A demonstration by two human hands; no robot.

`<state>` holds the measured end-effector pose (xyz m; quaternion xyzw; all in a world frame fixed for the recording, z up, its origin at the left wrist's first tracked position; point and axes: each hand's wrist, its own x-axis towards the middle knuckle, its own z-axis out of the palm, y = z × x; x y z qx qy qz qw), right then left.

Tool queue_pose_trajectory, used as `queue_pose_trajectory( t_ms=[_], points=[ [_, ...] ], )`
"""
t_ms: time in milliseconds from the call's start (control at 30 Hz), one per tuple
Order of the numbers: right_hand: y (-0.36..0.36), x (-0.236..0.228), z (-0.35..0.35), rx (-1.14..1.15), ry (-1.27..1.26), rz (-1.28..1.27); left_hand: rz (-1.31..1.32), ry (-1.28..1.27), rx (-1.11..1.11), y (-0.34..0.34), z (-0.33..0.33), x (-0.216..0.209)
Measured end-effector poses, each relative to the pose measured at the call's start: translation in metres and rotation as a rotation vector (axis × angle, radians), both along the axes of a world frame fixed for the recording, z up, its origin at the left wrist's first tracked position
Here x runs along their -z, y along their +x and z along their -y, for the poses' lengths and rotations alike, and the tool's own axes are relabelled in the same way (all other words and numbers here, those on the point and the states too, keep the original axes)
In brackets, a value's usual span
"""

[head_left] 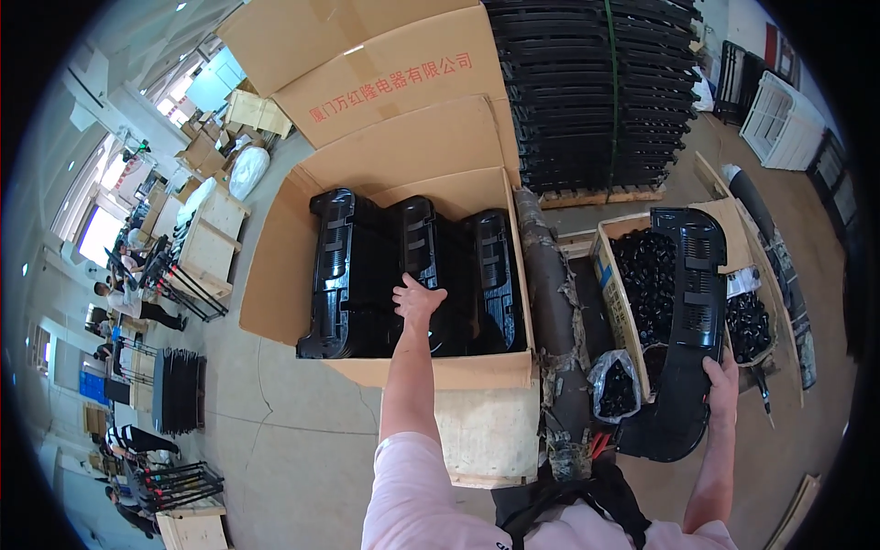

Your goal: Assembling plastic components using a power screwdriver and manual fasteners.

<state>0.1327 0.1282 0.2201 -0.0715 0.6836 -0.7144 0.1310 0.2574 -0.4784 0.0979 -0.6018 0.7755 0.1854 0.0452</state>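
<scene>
My left hand (419, 298) reaches over a large open cardboard box (449, 371), its fingers spread and holding nothing that I can see. In the box, glossy black moulded plastic covers with slotted vents stand in three rows: a left row (334, 266), a middle row (419, 236) and a right row (496, 266). The left hand is over the middle row; whether it touches a cover I cannot tell. My right hand (723, 385) grips the edge of a long black plastic cover (701, 293), held upright off to the right, in front of cartons of small parts.
Small black parts (642, 284) fill a carton beside the held cover; a clear bag (614, 385) holds more. A worn padded roll (555, 312) separates box and cartons. Tall stacked black frames (600, 101) stand behind. Several people work at the far left near a wooden crate (206, 238).
</scene>
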Motion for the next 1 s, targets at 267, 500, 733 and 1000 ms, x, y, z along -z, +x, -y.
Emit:
queue_pose_trajectory(
  t_ms=[267,500,733,1000],
  points=[
    [-0.012,0.008,-0.001,-0.004,0.042,0.012,-0.204,0.035,-0.068,0.003,-0.011,-0.035],
    [-0.017,-0.003,0.016,-0.045,0.05,-0.017,-0.577,-0.149,0.308,0.039,-0.018,-0.129],
    [-0.015,0.003,0.016,-0.053,-0.027,-0.024,-0.191,-0.482,0.047,0.118,0.042,-0.168],
    [-0.013,0.002,0.008,-0.078,-0.007,0.003,-0.082,-0.337,-0.003,0.158,0.083,-0.13]
  ],
)
